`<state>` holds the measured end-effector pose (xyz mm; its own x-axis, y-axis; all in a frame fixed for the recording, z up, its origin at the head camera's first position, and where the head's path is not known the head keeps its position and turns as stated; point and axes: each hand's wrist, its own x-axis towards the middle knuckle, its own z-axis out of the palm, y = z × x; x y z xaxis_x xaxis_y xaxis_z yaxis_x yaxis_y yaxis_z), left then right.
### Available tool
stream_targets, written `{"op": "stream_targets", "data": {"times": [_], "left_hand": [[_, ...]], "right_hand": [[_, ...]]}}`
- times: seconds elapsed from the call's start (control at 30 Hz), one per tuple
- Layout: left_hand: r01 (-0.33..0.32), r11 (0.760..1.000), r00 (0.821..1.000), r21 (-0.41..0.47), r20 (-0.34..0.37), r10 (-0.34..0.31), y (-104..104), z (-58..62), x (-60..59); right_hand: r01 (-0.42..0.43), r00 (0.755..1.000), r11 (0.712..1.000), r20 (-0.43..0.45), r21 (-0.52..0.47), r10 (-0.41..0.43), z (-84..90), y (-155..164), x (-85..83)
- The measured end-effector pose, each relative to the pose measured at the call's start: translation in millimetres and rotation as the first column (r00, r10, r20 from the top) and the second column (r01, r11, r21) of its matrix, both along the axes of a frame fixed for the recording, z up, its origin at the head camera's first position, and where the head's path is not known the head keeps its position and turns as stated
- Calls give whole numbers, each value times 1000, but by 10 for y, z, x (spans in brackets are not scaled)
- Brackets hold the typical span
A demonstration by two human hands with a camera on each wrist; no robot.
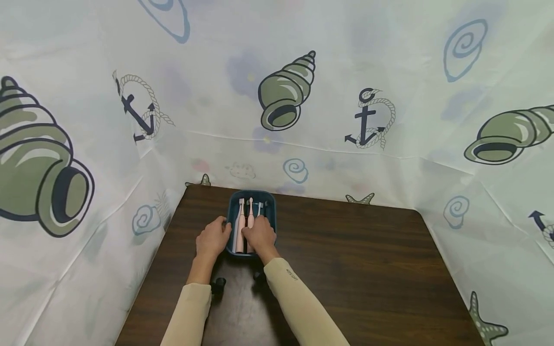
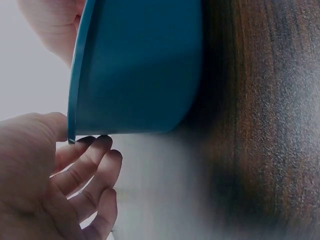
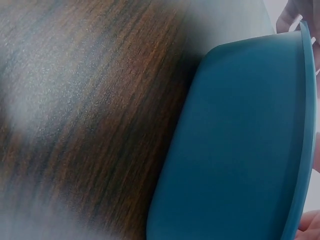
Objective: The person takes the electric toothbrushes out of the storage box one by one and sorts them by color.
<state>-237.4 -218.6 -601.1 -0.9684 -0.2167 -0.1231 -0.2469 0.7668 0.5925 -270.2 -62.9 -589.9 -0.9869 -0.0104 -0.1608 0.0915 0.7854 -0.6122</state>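
Observation:
A dark blue plastic bin (image 1: 274, 206) sits on the table, holding a pink electric toothbrush (image 1: 241, 233), a second pink one (image 1: 251, 216) and a brush with a pale head (image 1: 260, 207). At the bin's left side is my left hand (image 1: 213, 238); the left wrist view shows its thumb at the rim and fingertips against the outer wall (image 2: 140, 75), pinching the bin's edge. My right hand (image 1: 262, 236) reaches into the bin over the toothbrush handles. Its fingertips are hidden, so whether it grips a handle cannot be seen.
The dark wood-grain tabletop (image 1: 359, 259) spreads to the right of the bin. A pale curtain (image 1: 207, 96) printed with shells and anchors hangs behind the table and on both sides. Black wrist straps (image 1: 218, 286) show near the cuffs.

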Motion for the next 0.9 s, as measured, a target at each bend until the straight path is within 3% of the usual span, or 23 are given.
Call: {"op": "stream_targets", "data": {"times": [0.43,0.9], "left_hand": [[53,998,999,21,-8,-53,-74,-26,-28],[71,997,997,34,-17,-71,-104,-88,-31]], "right_hand": [[-5,999,1000,-51,-12,5,40,90,-30],[22,992,982,-117,-187,-44,133,192,-40]]}}
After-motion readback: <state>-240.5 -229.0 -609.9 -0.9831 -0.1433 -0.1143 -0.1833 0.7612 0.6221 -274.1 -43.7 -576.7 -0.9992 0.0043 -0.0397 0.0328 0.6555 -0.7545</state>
